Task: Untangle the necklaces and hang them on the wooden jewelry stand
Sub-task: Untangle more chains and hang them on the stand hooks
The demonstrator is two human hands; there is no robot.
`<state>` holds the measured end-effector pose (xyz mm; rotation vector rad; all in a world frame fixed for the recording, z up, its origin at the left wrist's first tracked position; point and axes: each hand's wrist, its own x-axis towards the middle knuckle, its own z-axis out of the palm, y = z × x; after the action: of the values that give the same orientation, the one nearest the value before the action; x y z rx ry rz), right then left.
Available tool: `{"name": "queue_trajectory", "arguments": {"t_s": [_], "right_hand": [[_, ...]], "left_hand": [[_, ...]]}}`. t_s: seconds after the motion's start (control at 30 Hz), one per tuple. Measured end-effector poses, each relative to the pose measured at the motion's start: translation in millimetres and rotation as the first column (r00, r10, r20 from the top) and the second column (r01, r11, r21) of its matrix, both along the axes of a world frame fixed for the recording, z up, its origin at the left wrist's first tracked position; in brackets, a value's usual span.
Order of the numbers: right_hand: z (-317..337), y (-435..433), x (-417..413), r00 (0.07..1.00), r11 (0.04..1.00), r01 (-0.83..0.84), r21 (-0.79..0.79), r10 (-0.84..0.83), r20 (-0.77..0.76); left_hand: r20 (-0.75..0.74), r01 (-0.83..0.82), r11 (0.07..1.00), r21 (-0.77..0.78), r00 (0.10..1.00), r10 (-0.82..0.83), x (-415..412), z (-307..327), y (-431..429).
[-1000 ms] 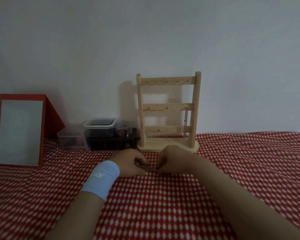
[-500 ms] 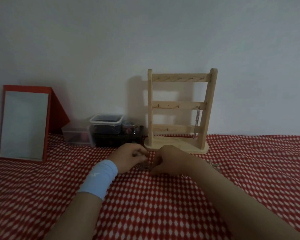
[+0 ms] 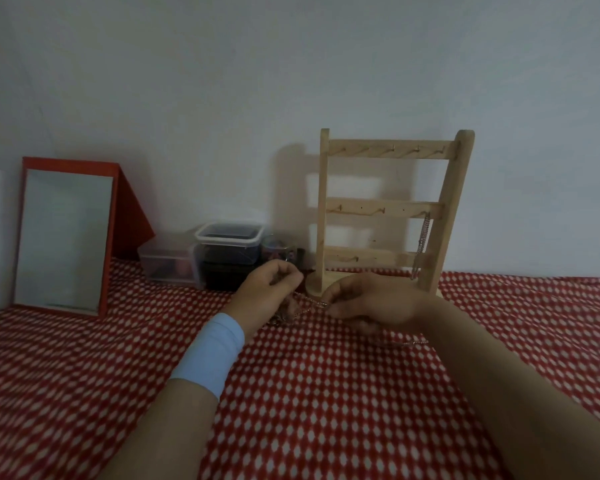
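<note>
Pinching necklaces (image 3: 292, 308), lidded tub (image 3: 229, 244), dark contents

— What's worn on the arms?
— A light blue wristband (image 3: 210, 355), wide and smooth, round the left wrist just behind the left hand (image 3: 267, 292).
— And the right?
— The right forearm (image 3: 499, 393) and right hand (image 3: 378, 303) are bare.

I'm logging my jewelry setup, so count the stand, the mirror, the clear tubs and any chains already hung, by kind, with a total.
Stand: 1
Mirror: 1
Clear tubs: 2, low tub and lidded tub
Hung chains: 1
Total: 5
The left hand and right hand pinch a tangle that is too blurred to count.
</note>
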<state>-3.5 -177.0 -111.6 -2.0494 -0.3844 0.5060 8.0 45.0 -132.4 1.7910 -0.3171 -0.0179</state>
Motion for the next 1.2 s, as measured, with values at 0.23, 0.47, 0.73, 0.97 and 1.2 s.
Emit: {"name": "queue_trajectory", "arguments": {"t_s": [0.23, 0.47, 0.73, 0.97, 1.2], "right_hand": [[-3.5, -5.7, 0.9, 0.988, 0.964, 0.061, -0.258, -0.020, 0.156], [2.0, -0.3, 1.1, 0.976, 0.924, 0.105, -0.368, -0.024, 0.217], [5.6, -2.7, 0.5, 0.980, 0.935, 0.109, -0.337, -0.045, 0.193], [9.5, 6.6, -2.9, 0.981, 0.738, 0.072, -0.671, 0.069, 0.182], [2.8, 38.0, 1.3, 0.962, 0.686, 0.028, -0.727, 0.178, 0.205]], "left_hand": [[0.156, -0.034, 0.875, 0.484, 0.987, -0.048, 0.6, 15.1, 15.1], [0.140, 0.018, 0.756, 0.654, 0.980, -0.144, -0.8, 22.9, 10.9], [0.041, 0.058, 0.833, 0.550, 0.994, -0.096, -4.9, 26.6, 11.4], [-0.204, 0.263, 0.731, 0.629, 0.964, -0.172, -10.4, 32.8, 11.6], [-0.169, 0.239, 0.608, 0.757, 0.971, -0.171, -12.8, 31.4, 13.1]]}}
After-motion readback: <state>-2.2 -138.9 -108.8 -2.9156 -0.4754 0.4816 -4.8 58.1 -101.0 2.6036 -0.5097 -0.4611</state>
